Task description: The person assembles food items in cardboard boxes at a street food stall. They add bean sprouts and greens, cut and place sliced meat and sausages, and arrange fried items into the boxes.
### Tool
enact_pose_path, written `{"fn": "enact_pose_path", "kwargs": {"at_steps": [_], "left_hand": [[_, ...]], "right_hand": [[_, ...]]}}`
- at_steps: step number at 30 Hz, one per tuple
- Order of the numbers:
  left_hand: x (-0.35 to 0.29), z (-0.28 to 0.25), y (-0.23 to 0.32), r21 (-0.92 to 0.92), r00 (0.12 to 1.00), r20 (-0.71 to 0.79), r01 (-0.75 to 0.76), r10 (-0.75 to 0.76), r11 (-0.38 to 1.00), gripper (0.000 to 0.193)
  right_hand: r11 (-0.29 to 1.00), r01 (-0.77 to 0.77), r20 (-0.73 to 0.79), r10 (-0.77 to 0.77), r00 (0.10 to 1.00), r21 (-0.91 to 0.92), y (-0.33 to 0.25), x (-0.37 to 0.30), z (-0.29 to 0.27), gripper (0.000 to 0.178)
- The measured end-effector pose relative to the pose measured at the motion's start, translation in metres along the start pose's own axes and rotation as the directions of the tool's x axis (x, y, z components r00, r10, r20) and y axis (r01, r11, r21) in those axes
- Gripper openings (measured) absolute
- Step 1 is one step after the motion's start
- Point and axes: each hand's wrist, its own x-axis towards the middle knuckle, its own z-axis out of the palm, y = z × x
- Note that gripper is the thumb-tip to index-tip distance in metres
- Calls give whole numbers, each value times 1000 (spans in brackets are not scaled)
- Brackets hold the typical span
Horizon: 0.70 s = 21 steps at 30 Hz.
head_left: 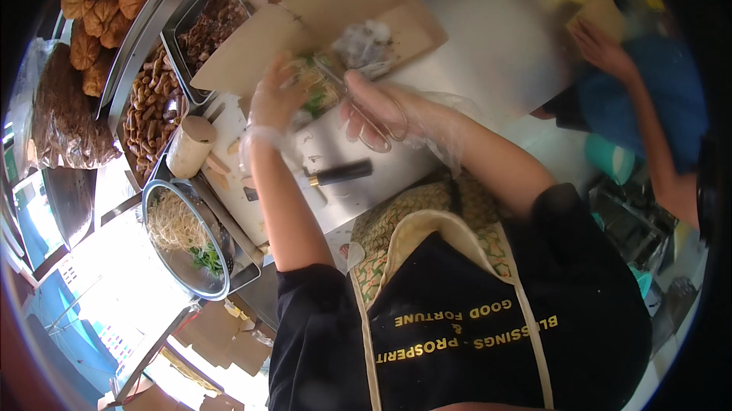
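Note:
Both my hands wear clear plastic gloves over a brown cardboard food box [422, 36]. My right hand [374, 110] is wrapped round the looped metal handles of a pair of scissors [387, 135], whose blades point up and left toward the box. Beside the box's left flap, my left hand [276, 98] has its fingers apart, and I see nothing in it. Leafy greens with pale strands [317, 88] lie between the hands at the box's near edge. A knotted clear plastic bag [367, 43] sits inside the box. Closer to me, a black handle with a gold collar [345, 173] rests on the worktop.
A steel bowl [149, 237] of pale sprouts and greens stands at the left. Beyond are a pale cylindrical block [191, 146], brown pieces [149, 117] and a metal tray [174, 49] of dark chopped food. At the right, another person's hand [602, 49] holds a brown box.

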Motion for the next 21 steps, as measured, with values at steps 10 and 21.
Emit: {"fn": "enact_pose_path", "kwargs": {"at_steps": [10,21], "left_hand": [[-4,2,-18,560,986,-159,45,55,827,39],[-115,-47,-27,377,885,-453,79,110,923,29]], "right_hand": [[993,-82,168,68,983,82,20,-3,0,87],[978,67,139,-40,989,-197,7,-53,-52,83]]}}
